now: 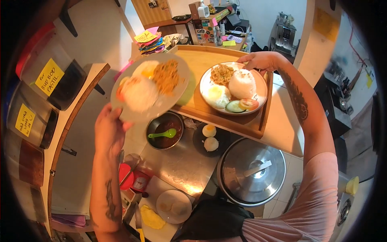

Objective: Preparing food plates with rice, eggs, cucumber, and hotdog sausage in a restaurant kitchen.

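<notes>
My left hand [110, 128] grips the near-left rim of a plate [178, 99], holding it tilted in the air beside a wooden tray [193, 56]. This plate bears a rice mound [140, 93], a fried egg [148, 69] and shredded orange-brown food [167, 77]. My right hand [261, 62] has its fingers on the far rim of a second plate [208, 101], which is over the tray's right part. On that one are molded rice [242, 84], shredded food [222, 75], a fried egg [215, 94], a cucumber slice [235, 106] and a tomato slice [248, 104].
Below the tray are a pan of red sauce [164, 142] with a green spoon [163, 133], a dark pan [198, 145] with eggs, and a large lidded pot [242, 187]. A knife [139, 222] lies near the bottom. Labelled containers [71, 87] line the left shelf [75, 109].
</notes>
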`<state>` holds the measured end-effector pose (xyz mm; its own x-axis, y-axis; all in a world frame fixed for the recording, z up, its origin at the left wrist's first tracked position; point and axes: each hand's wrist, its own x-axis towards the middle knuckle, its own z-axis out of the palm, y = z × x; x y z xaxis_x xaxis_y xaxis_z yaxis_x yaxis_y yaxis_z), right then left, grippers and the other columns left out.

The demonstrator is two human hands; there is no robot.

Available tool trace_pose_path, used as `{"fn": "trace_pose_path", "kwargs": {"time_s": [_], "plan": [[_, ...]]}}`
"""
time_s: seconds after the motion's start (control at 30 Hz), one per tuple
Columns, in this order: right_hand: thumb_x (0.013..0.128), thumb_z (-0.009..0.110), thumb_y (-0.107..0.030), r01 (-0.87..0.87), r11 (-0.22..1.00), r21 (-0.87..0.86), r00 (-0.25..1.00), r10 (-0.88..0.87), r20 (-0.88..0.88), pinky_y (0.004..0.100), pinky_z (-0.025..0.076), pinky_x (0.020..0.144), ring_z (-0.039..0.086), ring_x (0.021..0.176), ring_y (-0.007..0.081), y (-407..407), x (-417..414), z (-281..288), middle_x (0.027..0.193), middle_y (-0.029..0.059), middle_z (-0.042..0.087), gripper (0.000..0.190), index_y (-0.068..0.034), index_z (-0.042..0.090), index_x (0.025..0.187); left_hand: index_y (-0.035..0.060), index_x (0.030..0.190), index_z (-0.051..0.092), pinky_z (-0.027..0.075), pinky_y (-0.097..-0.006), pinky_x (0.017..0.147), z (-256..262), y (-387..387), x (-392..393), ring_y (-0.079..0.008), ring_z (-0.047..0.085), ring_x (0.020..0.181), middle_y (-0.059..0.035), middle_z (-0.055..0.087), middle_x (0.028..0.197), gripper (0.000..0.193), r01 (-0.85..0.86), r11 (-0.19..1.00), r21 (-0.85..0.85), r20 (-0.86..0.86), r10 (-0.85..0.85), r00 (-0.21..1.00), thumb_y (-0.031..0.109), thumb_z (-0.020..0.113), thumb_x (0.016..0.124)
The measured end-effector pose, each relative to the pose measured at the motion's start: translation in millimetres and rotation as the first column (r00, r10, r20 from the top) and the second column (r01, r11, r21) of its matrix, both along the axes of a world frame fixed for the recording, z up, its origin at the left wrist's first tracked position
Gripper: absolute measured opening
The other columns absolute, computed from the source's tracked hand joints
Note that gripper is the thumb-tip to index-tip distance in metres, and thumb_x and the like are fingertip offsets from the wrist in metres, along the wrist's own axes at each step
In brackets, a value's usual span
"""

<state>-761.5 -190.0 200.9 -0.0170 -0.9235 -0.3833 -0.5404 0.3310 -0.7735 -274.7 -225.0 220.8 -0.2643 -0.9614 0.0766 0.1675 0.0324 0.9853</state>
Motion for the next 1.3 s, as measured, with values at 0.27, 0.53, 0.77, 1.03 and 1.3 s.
{"fn": "trace_pose_path", "kwargs": {"time_s": [0.27,0.53,0.77,1.03,1.3], "plan": [[0.088,0.06,-0.019,-0.156,0.986,0.063,0.935,0.168,-0.313,0.0331,0.057,0.075,0.063,0.098,0.0156,-4,3,13,0.112,0.0052,0.065,0.049,-0.016,0.054,0.136,-0.003,0.121,0.044,0.064,-0.0409,0.069,-29,-84,-140,-0.0314,0.067,0.096,-0.0204,0.059,0.116,0.03,-0.114,0.994,0.006,0.009,0.114,0.993,-0.004,0.039,0.092],[0.087,0.059,-0.018,-0.19,0.978,0.08,0.927,0.206,-0.314,0.0336,0.056,0.078,0.062,0.096,0.0155,-2,5,15,0.113,0.0058,0.064,0.05,-0.014,0.054,0.137,0.0034,0.127,0.045,0.061,-0.05,0.07,-63,-106,-182,-0.0332,0.066,0.099,-0.0183,0.058,0.123,0.031,-0.081,0.975,0.206,-0.1,0.103,0.99,0.006,0.048,0.096],[0.089,0.058,-0.017,-0.389,0.774,-0.5,0.674,-0.13,-0.727,0.0311,0.048,0.068,0.058,0.071,0.0157,20,-6,28,0.078,0.01,0.065,0.029,-0.005,0.063,0.115,0.0015,0.115,0.054,0.045,-0.0416,0.069,-40,-97,-159,-0.0236,0.054,0.084,-0.0101,0.059,0.102,0.029,0.116,0.94,0.322,-0.241,-0.037,0.97,0.009,0.053,0.087],[0.072,0.081,-0.008,-0.371,0.532,-0.761,0.871,0.483,-0.087,0.029,0.039,0.043,0.06,0.056,0.0125,233,178,-34,0.068,0.0071,0.065,0.014,-0.006,0.068,0.075,-0.001,0.105,0.06,0.056,-0.0326,0.068,-103,138,91,-0.022,0.069,0.076,-0.0137,0.069,0.091,0.02,0.311,0.89,0.332,0.364,-0.425,0.829,0.017,0.052,0.1],[0.088,0.051,-0.004,0.029,0.985,-0.172,0.853,0.065,0.518,0.0381,0.049,0.082,0.062,0.094,0.0266,201,387,-455,0.105,0.0119,0.065,0.037,-0.003,0.057,0.125,0.0044,0.137,0.037,0.055,-0.0337,0.07,-402,327,214,-0.0221,0.06,0.089,-0.0136,0.054,0.116,0.044,-0.466,0.398,0.79,0.463,0.111,0.879,0.01,0.048,0.095]]}}
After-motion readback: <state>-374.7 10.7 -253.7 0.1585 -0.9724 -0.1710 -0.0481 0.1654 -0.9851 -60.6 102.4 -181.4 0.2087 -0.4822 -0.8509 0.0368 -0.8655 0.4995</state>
